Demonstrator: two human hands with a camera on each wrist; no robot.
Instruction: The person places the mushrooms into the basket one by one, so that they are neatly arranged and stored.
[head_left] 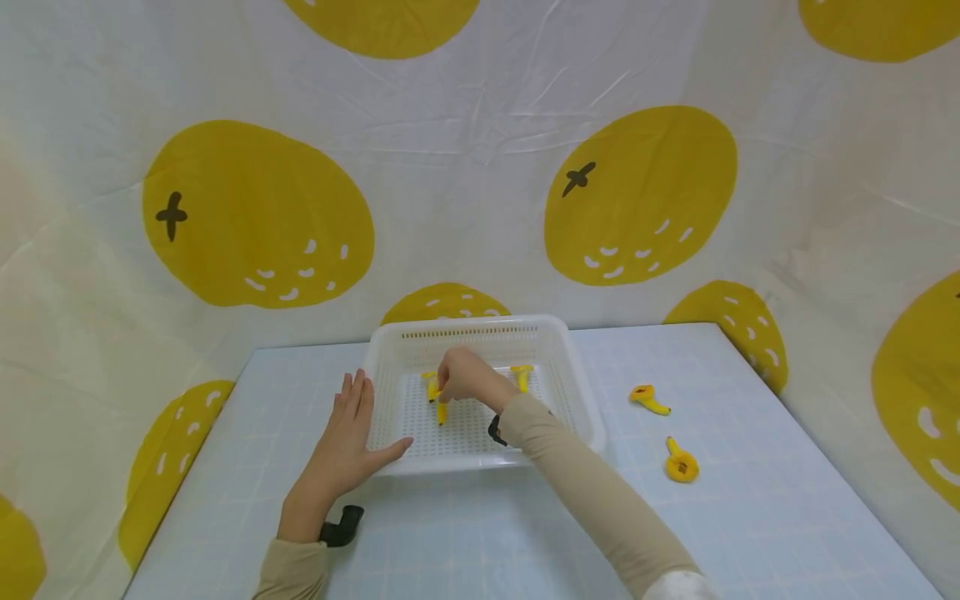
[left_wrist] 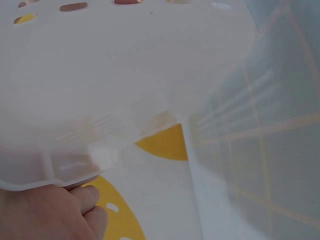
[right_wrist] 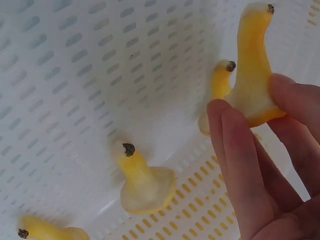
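Observation:
My right hand (head_left: 468, 377) reaches into a white perforated plastic basket (head_left: 583, 392). Its fingers and thumb pinch a yellow banana-shaped piece (right_wrist: 251, 60) by its flared end, dark tip pointing up in the right wrist view. Behind that one shows a second such piece (right_wrist: 220, 82). Two more, a piece (right_wrist: 142, 182) and a partly cut-off piece (right_wrist: 45, 229), lie farther along the basket. With fingers extended and thumb spread, my left hand (head_left: 341, 446) rests at the basket's left front corner. In the left wrist view its fingers (left_wrist: 87, 200) are beside the rim.
Right of the basket, a yellow piece (head_left: 649, 399) and another (head_left: 682, 462) lie on the table (head_left: 757, 517), which has a pale checked cover. A white curtain (head_left: 465, 167) with yellow fruit prints hangs close behind the basket and along both sides.

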